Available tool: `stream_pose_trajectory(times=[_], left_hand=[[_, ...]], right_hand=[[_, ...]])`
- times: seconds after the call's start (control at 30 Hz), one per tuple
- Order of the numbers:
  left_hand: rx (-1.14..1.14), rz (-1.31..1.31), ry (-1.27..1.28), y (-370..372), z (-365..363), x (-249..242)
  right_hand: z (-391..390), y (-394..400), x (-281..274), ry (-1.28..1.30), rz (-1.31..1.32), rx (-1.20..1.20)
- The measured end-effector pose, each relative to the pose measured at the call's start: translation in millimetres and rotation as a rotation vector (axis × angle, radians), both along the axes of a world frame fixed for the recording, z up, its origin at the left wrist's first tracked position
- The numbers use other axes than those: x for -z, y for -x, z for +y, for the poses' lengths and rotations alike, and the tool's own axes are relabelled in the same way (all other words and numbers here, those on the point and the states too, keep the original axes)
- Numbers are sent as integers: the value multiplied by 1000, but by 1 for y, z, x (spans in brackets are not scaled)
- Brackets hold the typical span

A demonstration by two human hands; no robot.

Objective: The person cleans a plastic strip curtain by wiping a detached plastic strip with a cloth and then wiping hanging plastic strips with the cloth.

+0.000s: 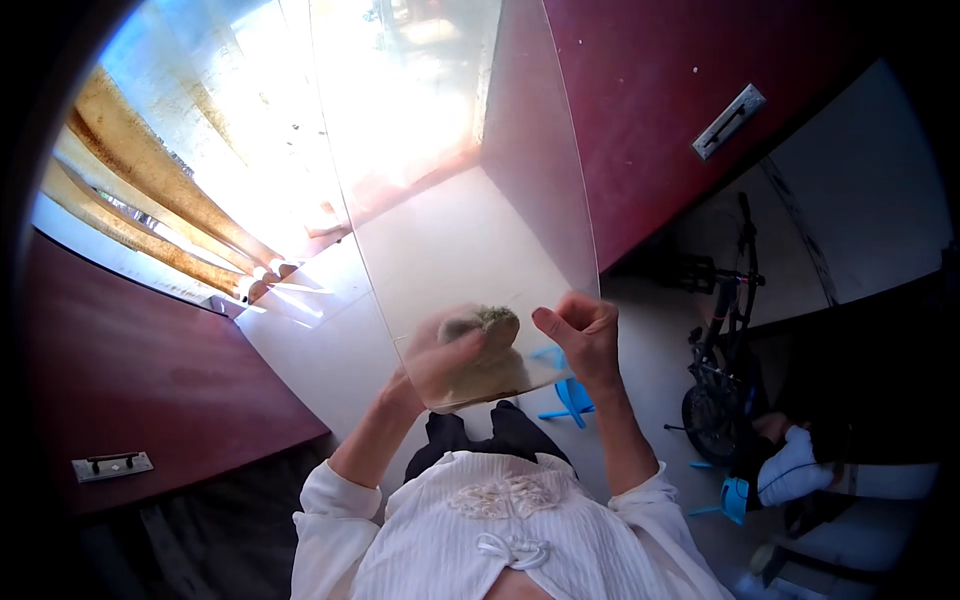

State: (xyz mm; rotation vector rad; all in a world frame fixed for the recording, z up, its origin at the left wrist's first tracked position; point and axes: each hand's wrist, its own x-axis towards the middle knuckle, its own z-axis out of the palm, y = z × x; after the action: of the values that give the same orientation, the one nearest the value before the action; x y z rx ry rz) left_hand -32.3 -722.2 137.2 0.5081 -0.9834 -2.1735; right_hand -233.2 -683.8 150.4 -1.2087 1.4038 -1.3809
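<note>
A tall, clear sheet (450, 240) stands upright in front of me, its lower edge close above my lap. My right hand (585, 335) is closed at its right edge, the thumb over the near face. Behind the lower part of the sheet is my left hand (450, 350), hazy through it, with the fingers curled round a pale, rounded thing with a rough green top (495, 326). What kind of thing that is, I cannot tell.
Dark red doors with metal handles stand on both sides: a left door (170, 370) and a right door (650, 100). Bright light comes past yellowish curtains (160, 170). At the right are a bicycle (715, 390) and a person in a white top (795, 465). A blue stool (570, 400) stands below.
</note>
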Motion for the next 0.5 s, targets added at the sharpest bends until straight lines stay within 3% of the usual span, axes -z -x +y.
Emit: stream_pose_trajectory(times=[0.17,0.33,0.4,0.47,0.5], left_hand=[[-21,-110,36,8,-10,-7],[-18,9,-173,0,1,-9],[25,70,-186,-11,4,16],[29,-96,342,-22,8,35],[-5,265,-31,-19,15,40]], right_hand=[[0,-1,2,-3,25,26],[1,-11,1,41,18,38],[4,-10,3,19,-8,41],[7,-8,-1,-3,-7,23],[9,-8,0,-6,-11,35]])
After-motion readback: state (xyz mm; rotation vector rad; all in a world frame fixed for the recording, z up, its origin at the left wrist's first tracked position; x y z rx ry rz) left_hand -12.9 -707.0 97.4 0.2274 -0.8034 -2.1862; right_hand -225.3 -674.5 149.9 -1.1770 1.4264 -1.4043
